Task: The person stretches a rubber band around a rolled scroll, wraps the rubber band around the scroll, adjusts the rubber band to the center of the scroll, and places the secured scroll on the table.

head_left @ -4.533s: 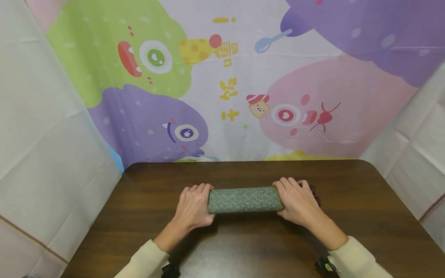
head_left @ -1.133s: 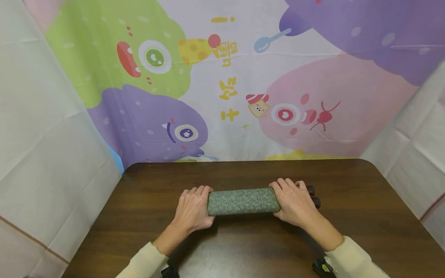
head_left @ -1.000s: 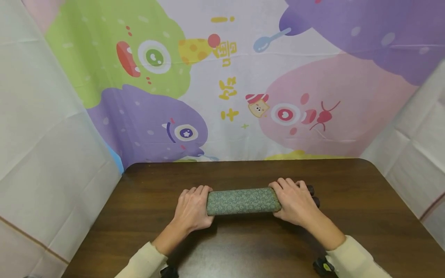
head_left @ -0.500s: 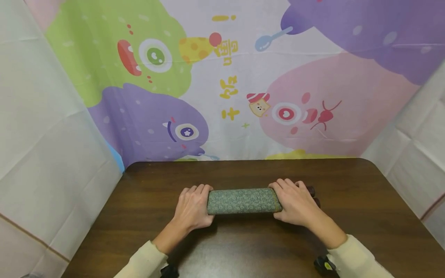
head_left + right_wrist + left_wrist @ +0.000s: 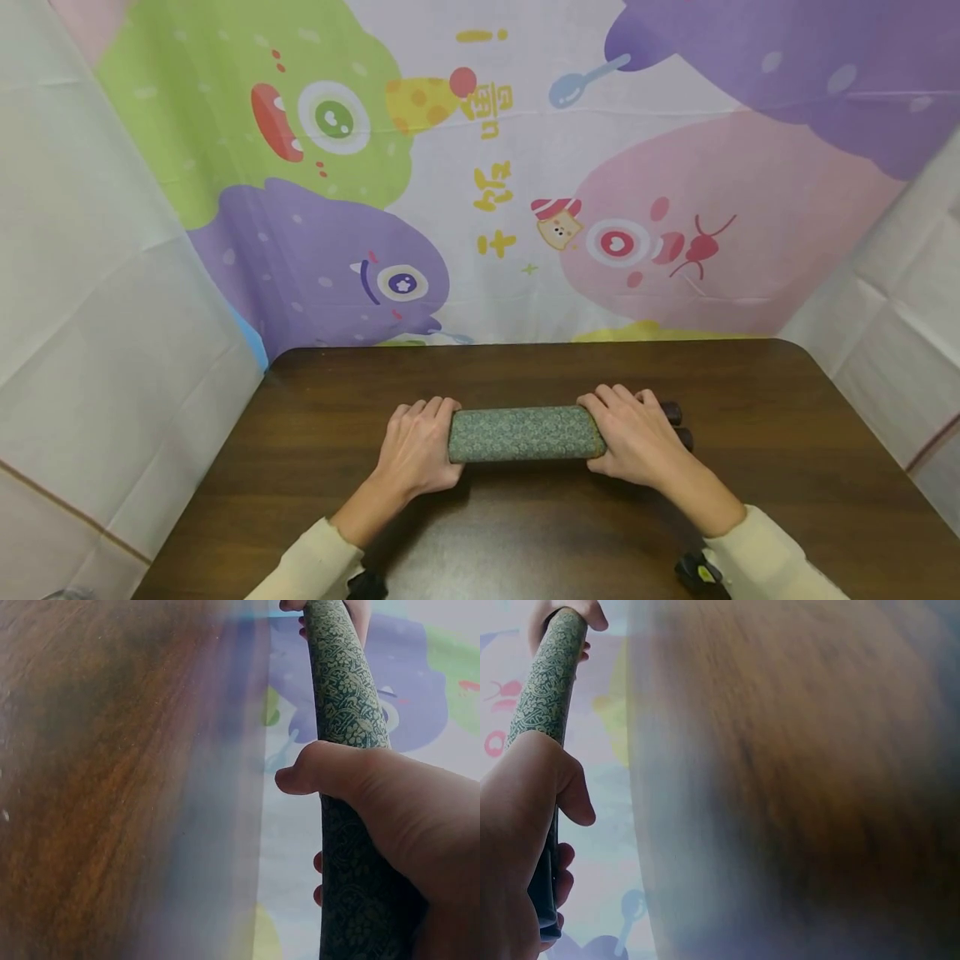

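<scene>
A rolled scroll covered in green floral brocade lies crosswise between my hands, held above the dark wooden table. My left hand grips its left end, fingers over the far side and thumb on the near side. Towards the right end, my right hand grips it the same way. Two dark knobs stick out past the right hand. In the left wrist view a dark end of the scroll shows beneath the left hand. The right wrist view shows the patterned cloth running away to the other hand.
The brown table has rounded far corners. Behind it hangs a white cloth backdrop with cartoon monsters, and pale sheets close off both sides. Dark devices sit at both wrists below cream sleeves.
Compared with the oldest frame, my right hand has shifted slightly left along the scroll and more of the dark knobs shows. The scroll's tilt has varied a little; both hands keep their hold.
</scene>
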The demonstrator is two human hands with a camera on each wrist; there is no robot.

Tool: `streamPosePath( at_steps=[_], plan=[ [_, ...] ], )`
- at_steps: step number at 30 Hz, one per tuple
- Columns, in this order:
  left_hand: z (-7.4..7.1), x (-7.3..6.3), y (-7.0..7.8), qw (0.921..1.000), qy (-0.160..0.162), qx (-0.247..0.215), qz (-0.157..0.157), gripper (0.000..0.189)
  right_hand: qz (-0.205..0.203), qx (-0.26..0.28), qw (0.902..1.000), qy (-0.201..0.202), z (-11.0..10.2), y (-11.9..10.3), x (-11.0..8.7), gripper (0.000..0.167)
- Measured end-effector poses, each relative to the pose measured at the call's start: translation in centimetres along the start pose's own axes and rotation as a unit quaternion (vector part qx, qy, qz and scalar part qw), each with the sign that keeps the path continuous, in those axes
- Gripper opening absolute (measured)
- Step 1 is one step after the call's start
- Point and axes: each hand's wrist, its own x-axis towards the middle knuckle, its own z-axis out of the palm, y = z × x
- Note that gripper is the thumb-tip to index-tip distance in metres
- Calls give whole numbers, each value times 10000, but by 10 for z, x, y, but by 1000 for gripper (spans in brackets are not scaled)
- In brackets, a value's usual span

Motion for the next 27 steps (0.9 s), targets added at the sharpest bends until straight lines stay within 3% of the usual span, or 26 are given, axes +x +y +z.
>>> streamPosePath(
  at_steps=[10,15,20,27],
  plan=[
    [0,-1,-1,10000,-67,-38,-20,68,-74,130,9999,-48,1,3,0,90],
    [0,-4,-3,9997,-201,-120,-102,71,-104,739,9970,-180,-4,13,-2,94],
    [-1,-6,-5,9995,-200,-160,-178,72,-302,1349,9904,46,-6,25,-5,83],
    [-1,-5,-5,9996,-93,-221,-138,70,-508,1365,9890,252,-5,29,-6,77]
  ],
)
